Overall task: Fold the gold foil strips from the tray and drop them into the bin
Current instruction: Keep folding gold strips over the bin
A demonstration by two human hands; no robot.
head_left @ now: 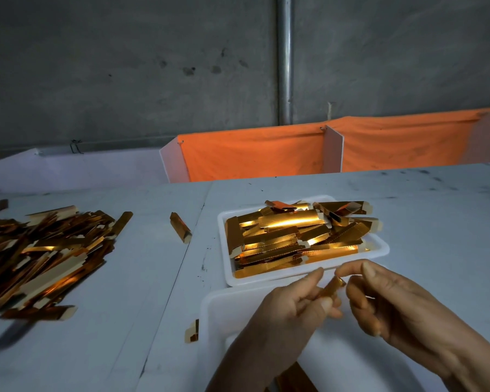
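Observation:
A white tray point(225, 250) on the table holds a heap of gold foil strips point(289, 236). Just in front of it, over a white bin point(218, 309), my left hand point(292, 309) pinches one gold strip point(333, 285) between thumb and fingers. My right hand point(385, 304) is beside it with fingers curled, its fingertips at the strip's upper end; whether they grip it is unclear. Part of the strip is hidden behind my left fingers.
A big loose pile of gold strips point(43, 256) covers the table's left side. Single strips lie at the middle point(180, 227) and beside the bin point(192, 331). Behind the table stand white dividers point(334, 148) draped in orange cloth point(252, 154), then a grey wall.

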